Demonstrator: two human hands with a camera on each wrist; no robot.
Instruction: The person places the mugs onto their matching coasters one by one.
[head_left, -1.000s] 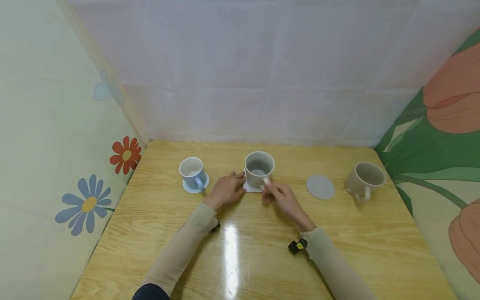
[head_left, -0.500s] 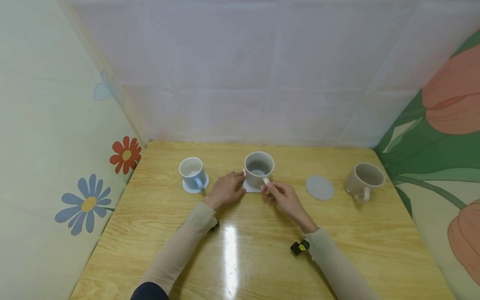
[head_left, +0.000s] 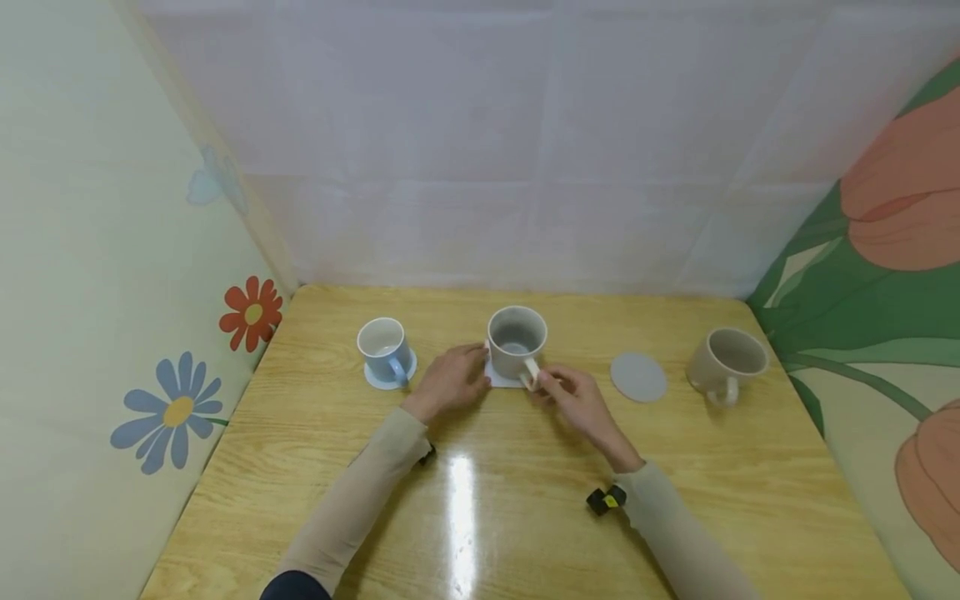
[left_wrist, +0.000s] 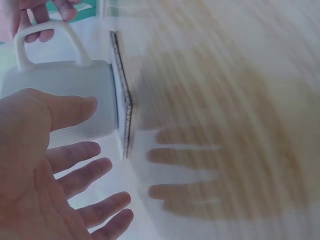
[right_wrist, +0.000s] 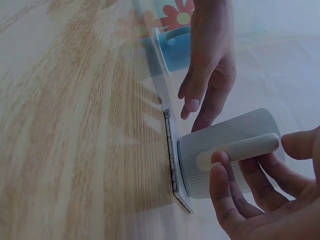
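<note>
A pale grey mug (head_left: 512, 363) stands upright on a thin white coaster (head_left: 501, 379). To its left is my left hand (head_left: 450, 382), fingers extended and spread along the mug's side in the left wrist view, thumb overlapping the mug (left_wrist: 100, 80) there. My right hand (head_left: 581, 404) is at the handle (head_left: 531, 375). In the right wrist view the thumb (right_wrist: 300, 145) lies right at the handle's outer end, with the loosely bent fingers (right_wrist: 227, 195) beside and under the handle; the hold looks loosened.
On the left, a blue mug (head_left: 390, 358) stands on a round light blue coaster (head_left: 382, 382). A round grey coaster (head_left: 639, 377) lies to the right, and beyond it stands a beige mug (head_left: 708, 367). The wooden table (head_left: 525, 517) meets a white backdrop (head_left: 480, 167) behind.
My right hand has drawn slightly right and loosened, and more of the handle shows. The left hand and the pale grey mug hold nearly the same place.
</note>
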